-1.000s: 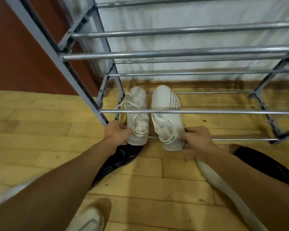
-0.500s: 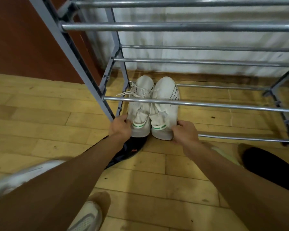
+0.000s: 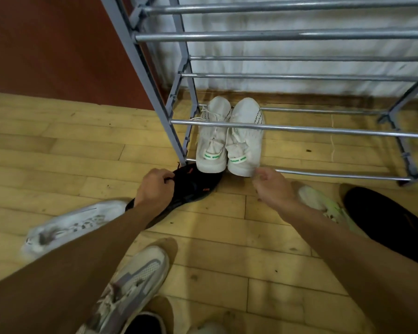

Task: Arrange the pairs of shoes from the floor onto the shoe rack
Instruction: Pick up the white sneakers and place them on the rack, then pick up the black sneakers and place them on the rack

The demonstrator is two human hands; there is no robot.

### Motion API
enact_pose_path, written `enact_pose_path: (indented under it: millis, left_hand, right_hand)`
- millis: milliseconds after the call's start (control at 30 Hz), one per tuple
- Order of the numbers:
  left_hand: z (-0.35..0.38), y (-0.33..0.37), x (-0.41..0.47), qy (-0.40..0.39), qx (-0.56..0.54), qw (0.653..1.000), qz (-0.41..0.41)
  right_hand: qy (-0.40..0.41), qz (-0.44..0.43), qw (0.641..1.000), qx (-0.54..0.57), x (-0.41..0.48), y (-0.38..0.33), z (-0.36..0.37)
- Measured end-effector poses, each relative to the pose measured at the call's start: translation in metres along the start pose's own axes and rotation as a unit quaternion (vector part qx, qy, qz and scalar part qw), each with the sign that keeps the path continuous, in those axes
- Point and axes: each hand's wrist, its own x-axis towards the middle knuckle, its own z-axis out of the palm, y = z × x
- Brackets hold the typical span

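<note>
**White pair on the rack's lowest tier, my hands just in front of it**

A pair of white shoes (image 3: 245,145) with small green heel tabs sits side by side on the bottom tier of the grey metal shoe rack (image 3: 323,130). The pair is at the tier's left end, toes pointing to the back and heels over the front rail.

My right hand (image 3: 273,189) hovers just in front of the right-hand shoe's heel. Its fingers are loosely curled and hold nothing. I cannot tell whether the fingertips touch the heel.

My left hand (image 3: 155,189) is on a black shoe (image 3: 196,186) with orange accents. This shoe lies on the wooden floor (image 3: 227,237) just in front of the white pair. My fingers curl around its upper near the laces.

More shoes lie on the floor around my arms:
- a blurred white-and-grey shoe (image 3: 70,225) to the left
- a grey-and-white sneaker (image 3: 135,280) nearest me
- a white shoe with pale green trim (image 3: 323,206) under my right forearm
- another black shoe (image 3: 384,220) at the far right

A white cloth (image 3: 299,18) hangs behind the rack, with a red-brown wall (image 3: 58,44) to its left.
</note>
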Motion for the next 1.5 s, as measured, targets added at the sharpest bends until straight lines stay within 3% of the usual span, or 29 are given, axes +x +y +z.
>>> enact_pose_path:
  millis: [67,167,267,367,533,700,800,933,1233,1367,1500]
  left_hand:
    - [-0.005,-0.013,0.004,-0.037,0.064,0.997,-0.038]
    - [-0.011,-0.034,0.014,-0.165,0.093,0.975,-0.116]
    - [-0.01,-0.047,0.01,-0.195,0.118,0.966,-0.12]
    - [0.001,-0.043,-0.014,-0.232,0.143,0.954,-0.125]
    - [0.004,-0.028,-0.043,-0.192,0.067,0.965,-0.167]
    - [-0.017,0.0,-0.065,-0.21,-0.02,0.962,-0.171]
    - [-0.023,0.036,-0.093,-0.233,-0.106,0.948,-0.188]
    - [-0.02,0.071,-0.136,-0.243,-0.188,0.926,-0.219]
    - [-0.006,0.137,-0.23,-0.377,-0.23,0.869,-0.222]
    - [-0.02,0.198,-0.247,-0.382,-0.248,0.88,-0.134]
    - [-0.051,0.265,-0.276,-0.393,-0.269,0.879,-0.032]
  right_hand:
    - [-0.016,-0.012,1.0,-0.005,-0.008,0.008,0.007]
    - [-0.036,0.005,0.998,0.048,-0.014,0.023,0.013]
    - [-0.06,0.054,0.992,0.096,-0.02,0.033,0.008]
    - [-0.09,0.09,0.99,0.063,-0.032,0.044,0.004]
    - [-0.166,0.097,0.981,-0.036,-0.067,0.068,0.001]
    - [-0.253,0.072,0.946,-0.19,-0.107,0.073,-0.011]
    - [-0.235,0.061,0.942,-0.233,-0.128,0.065,-0.028]
    - [-0.214,0.031,0.954,-0.21,-0.16,0.059,-0.059]
    - [-0.168,-0.005,0.928,-0.332,-0.226,0.05,-0.121]
    - [-0.091,0.014,0.966,-0.242,-0.253,0.031,-0.179]
    - [-0.044,0.043,0.996,-0.064,-0.29,0.019,-0.238]
